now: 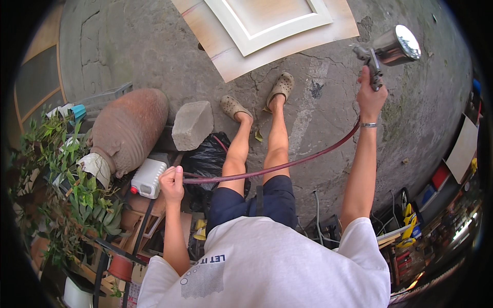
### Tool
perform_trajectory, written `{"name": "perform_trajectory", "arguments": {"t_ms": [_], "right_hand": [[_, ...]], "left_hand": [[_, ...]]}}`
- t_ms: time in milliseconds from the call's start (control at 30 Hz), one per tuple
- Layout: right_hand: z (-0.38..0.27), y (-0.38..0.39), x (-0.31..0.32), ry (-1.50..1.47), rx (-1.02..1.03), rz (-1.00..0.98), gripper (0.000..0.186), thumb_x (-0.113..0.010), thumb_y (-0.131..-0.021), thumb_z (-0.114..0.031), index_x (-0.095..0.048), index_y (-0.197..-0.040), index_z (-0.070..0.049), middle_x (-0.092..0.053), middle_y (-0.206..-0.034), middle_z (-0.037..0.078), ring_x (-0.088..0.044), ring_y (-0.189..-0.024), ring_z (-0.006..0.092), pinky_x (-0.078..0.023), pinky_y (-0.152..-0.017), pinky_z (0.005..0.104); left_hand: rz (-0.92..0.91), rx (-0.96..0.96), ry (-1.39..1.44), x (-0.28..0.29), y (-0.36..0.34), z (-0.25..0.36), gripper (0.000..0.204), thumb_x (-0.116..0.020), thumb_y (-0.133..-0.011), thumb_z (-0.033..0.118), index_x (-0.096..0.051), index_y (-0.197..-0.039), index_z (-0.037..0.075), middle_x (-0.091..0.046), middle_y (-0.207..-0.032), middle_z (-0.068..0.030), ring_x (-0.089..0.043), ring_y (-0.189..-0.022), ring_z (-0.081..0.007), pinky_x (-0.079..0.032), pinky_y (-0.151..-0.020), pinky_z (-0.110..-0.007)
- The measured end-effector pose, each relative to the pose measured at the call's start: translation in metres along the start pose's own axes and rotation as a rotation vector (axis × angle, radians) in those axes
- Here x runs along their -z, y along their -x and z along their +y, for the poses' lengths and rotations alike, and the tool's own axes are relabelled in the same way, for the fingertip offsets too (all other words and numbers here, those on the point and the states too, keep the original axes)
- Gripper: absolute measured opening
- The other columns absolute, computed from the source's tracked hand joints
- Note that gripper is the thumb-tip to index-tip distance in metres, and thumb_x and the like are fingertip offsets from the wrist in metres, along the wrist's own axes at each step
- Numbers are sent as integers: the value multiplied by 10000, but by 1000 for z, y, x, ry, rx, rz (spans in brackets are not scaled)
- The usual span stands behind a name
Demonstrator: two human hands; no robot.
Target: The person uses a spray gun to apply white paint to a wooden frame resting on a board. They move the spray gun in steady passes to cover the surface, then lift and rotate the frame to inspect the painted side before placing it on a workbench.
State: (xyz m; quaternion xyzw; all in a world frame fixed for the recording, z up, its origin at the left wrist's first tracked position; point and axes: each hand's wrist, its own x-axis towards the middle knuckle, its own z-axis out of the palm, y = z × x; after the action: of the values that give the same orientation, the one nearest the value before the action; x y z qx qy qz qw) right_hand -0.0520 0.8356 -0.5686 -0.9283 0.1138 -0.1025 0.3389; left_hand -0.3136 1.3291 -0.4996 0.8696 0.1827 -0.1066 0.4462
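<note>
Spray gun: in the head view, the spray gun (pixel 376 62) is held up at the far right, well apart from the person's body and to the right of the white frame.
Right hand: the fingers of the right hand (pixel 372 98) are clamped around the handle; whether one presses the trigger I cannot tell. The outstretched arm probably keeps the gun clear of the frame and the legs.
Cup: the shiny metal cup (pixel 398 45) sits on the right side of the gun, tilted.
Left hand: the fingers of the left hand (pixel 172 184) are curled together, seemingly clamped on the hose, at the near left.
Hose: the dark red hose (pixel 287 165) crosses in front of the legs and rises toward the right wrist; the left hand likely lifts it to take up slack and hold it off the ground.
White frame: the white frame (pixel 287 32) lies flat on a pale board (pixel 287 49) at the far side, likely so its face shows and its back stays off the rough floor (pixel 328 97).
Left side: a large brown jar (pixel 131 131) lies on its side, with a stone block (pixel 192 126) just right of it and a white jug (pixel 149 178) nearer, perhaps set aside to leave standing room.
</note>
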Motion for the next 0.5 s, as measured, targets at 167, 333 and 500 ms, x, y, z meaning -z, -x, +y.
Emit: {"name": "perform_trajectory", "arguments": {"t_ms": [167, 333, 500], "right_hand": [[-3, -37, 16, -11, -126, 178, 409, -672, -959, -386, -728, -804, -12, -623, -595, 6, -528, -429, 89, -377, -425, 271], [-24, -39, 19, 53, -253, 80, 406, -686, -947, -395, -741, -823, -12, -598, -557, -8, -520, -413, 91, -345, -395, 259], [-46, 5, -5, -81, -188, -123, 355, -701, -945, -331, -708, -807, -4, -616, -596, 7, -532, -495, 75, -383, -466, 258]], "left_hand": [[-20, 11, 12, -5, -2, 8, 435, -563, -967, 74, -376, -591, -35, -326, -519, -100, -317, -472, -194, -228, -488, -370], [24, 56, 7, 0, -2, -1, 434, -552, -973, 77, -366, -598, -36, -329, -527, -98, -323, -478, -193, -235, -493, -374], [68, 85, 18, 21, -1, -16, 430, -531, -977, 76, -363, -599, -39, -348, -530, -97, -327, -487, -193, -255, -504, -366]]}}
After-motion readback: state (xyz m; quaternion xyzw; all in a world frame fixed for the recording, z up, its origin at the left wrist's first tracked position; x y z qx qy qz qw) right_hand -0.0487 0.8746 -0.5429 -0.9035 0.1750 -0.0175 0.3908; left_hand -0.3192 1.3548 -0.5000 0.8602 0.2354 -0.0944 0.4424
